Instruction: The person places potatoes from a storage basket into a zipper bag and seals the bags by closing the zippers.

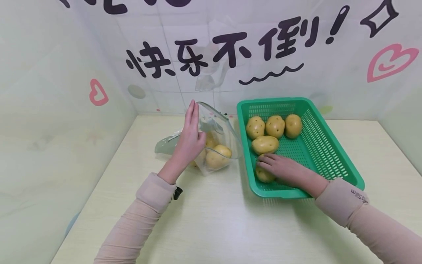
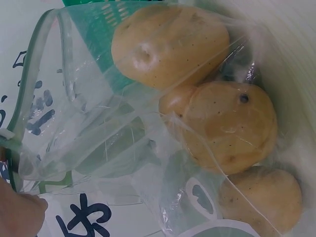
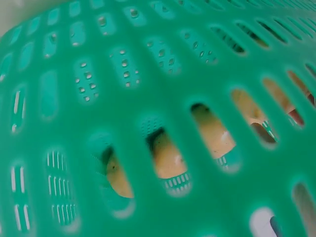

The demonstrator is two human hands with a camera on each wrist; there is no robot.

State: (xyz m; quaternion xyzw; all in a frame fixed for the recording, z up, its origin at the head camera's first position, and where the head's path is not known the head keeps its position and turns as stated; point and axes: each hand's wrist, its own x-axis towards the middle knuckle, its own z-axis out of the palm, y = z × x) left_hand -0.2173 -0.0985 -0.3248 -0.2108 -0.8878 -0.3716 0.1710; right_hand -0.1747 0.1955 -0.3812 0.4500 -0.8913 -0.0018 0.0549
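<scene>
Bag (image 1: 214,126) is left of the basket; I have my left hand (image 1: 190,138) pinching its rim, mouth gaping. At least three bagged potatoes (image 1: 218,157) inside. Basket (image 1: 280,193), right: right hand (image 1: 286,168) has fingers bent round the near potato (image 1: 265,176), thumb hidden. Four loose potatoes (image 1: 265,145) lie beyond. I'd call it partway, five left to bag.

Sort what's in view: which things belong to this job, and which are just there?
In the job:
clear bag
bagged potatoes
left hand, at the bag's mouth
green basket
basket potatoes
right hand, on one potato

Just there:
printed backdrop
table
</scene>
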